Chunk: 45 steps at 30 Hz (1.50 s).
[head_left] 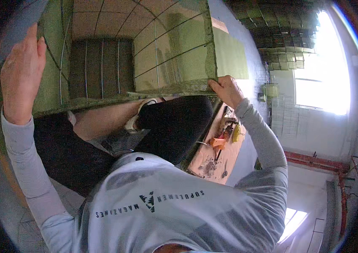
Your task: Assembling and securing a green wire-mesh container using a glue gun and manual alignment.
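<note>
In front of me stands a box-shaped cage of thin metal wires covered in green mesh, its open side facing me and resting near my knees. My left hand is at the cage's left side, fingers stretched out and held together, thumb a little apart. Whether that palm touches the mesh I cannot tell. My right hand pinches the mesh edge at the near right corner, thumb on the inner side. The cage's dark back panel has several upright wires.
Beside my right knee is a light wooden board carrying an orange-handled tool, a yellow object and scissors. Stacked mesh cages stand at the far right, by a bright window. Red pipes run along the wall.
</note>
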Tool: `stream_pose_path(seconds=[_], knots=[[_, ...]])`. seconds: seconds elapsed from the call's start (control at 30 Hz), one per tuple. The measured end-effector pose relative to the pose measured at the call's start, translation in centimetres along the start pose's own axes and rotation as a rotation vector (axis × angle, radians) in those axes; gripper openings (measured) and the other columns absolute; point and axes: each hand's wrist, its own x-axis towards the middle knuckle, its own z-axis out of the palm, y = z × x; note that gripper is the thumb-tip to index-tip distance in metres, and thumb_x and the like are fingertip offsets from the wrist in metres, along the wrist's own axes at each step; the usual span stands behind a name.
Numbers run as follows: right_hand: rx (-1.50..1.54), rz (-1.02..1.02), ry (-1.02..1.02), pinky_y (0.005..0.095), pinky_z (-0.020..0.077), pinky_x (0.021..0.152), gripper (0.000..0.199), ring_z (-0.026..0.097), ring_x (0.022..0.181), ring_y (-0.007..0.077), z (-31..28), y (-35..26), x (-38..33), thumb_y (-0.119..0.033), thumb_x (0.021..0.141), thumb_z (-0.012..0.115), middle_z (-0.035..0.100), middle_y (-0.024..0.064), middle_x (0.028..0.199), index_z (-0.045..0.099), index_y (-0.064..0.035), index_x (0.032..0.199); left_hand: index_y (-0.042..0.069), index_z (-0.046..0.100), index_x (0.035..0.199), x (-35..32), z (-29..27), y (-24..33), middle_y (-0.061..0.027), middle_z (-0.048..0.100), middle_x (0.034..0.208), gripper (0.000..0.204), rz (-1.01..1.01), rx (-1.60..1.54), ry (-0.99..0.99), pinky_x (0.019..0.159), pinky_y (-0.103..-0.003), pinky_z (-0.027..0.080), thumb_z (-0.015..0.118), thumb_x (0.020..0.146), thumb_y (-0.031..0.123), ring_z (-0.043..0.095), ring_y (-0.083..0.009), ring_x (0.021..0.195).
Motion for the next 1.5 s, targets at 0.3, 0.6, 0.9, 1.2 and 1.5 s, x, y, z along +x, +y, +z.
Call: stream_pose_path(seconds=[0.3,0.6,0.9,1.2,1.5], knots=[[0.29,0.119,-0.278,0.0291,0.0438,0.045,0.045,0.053,0.049,0.0109,0.4,2.0,0.6,-0.036,0.087,0.059,0.05,0.0084,0.047,0.057,0.0003,0.06,0.005,0.053,0.119,0.5,1.1,-0.4,-0.0216,0.064,0.083,0.033,0.023,-0.043,0.016,0.063,-0.044,0.052,0.049,0.092,0.025,0.063,-0.0353,0.076],[0.019,-0.103,0.186,0.041,0.0429,0.053,0.046,0.054,0.051,0.0303,0.1,0.2,4.1,-0.034,0.088,0.054,0.049,0.0199,0.053,0.058,0.0042,0.062,0.005,0.054,0.115,0.4,0.4,0.3,-0.0199,0.063,0.077,0.03,-0.024,-0.065,0.017,0.06,-0.044,0.052,0.051,0.091,0.021,0.064,-0.0339,0.072],[-0.047,0.039,0.209,0.0495,0.0474,0.07,0.062,0.06,0.074,0.043,-2.8,-2.0,7.2,-0.054,0.088,0.043,0.06,0.0264,0.074,0.063,0.0019,0.07,0.004,0.053,0.116,0.1,-1.4,1.0,-0.0176,0.062,0.071,0.031,-0.084,-0.061,-0.016,0.058,-0.043,0.052,0.052,0.088,0.019,0.063,-0.0334,0.066],[-0.014,0.011,0.129,0.0501,0.0467,0.076,0.06,0.061,0.082,0.043,-2.0,0.5,12.4,-0.054,0.087,0.044,0.062,0.0263,0.083,0.065,0.0014,0.077,0.002,0.053,0.112,0.4,-1.7,1.5,-0.0173,0.062,0.07,0.03,-0.083,-0.097,0.0,0.056,-0.042,0.052,0.054,0.086,0.017,0.063,-0.0323,0.065],[-0.033,0.11,0.323,0.0472,0.0463,0.085,0.051,0.059,0.097,0.0391,-1.9,-0.1,16.9,-0.049,0.089,0.043,0.064,0.0212,0.099,0.067,-0.003,0.09,0.003,0.054,0.101,1.0,-2.1,2.0,-0.0152,0.059,0.062,0.017,-0.081,-0.114,0.004,0.053,-0.041,0.051,0.05,0.089,0.014,0.062,-0.0316,0.058]])
